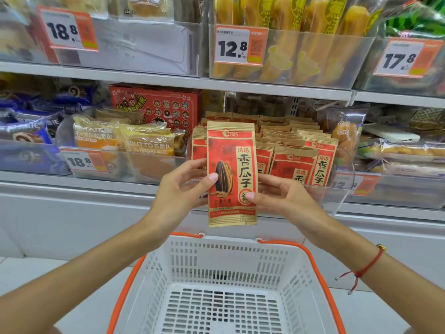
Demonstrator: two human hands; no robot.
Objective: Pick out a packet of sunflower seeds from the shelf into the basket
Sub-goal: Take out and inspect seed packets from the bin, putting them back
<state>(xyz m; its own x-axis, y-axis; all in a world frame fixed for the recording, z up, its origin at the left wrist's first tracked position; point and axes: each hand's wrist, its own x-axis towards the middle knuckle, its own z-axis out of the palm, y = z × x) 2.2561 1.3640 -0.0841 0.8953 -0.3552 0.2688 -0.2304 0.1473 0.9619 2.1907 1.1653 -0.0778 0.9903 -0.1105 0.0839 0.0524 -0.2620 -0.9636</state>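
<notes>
Head view: left hand and right hand pinch seed packet upright above basket; more red packets behind it, bread bags left of it.

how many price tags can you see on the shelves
5: 18.8 tag upper left, 12.8 tag upper middle, 17.8 tag upper right, 18.8 tag lower left, partly hidden 12.8 tag lower right. Others may be hidden.

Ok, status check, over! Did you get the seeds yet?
Both hands, left and right, pinch one sunflower seed packet upright. It's off the shelf, above the basket, not dropped in yet. Nothing in the way.
</notes>
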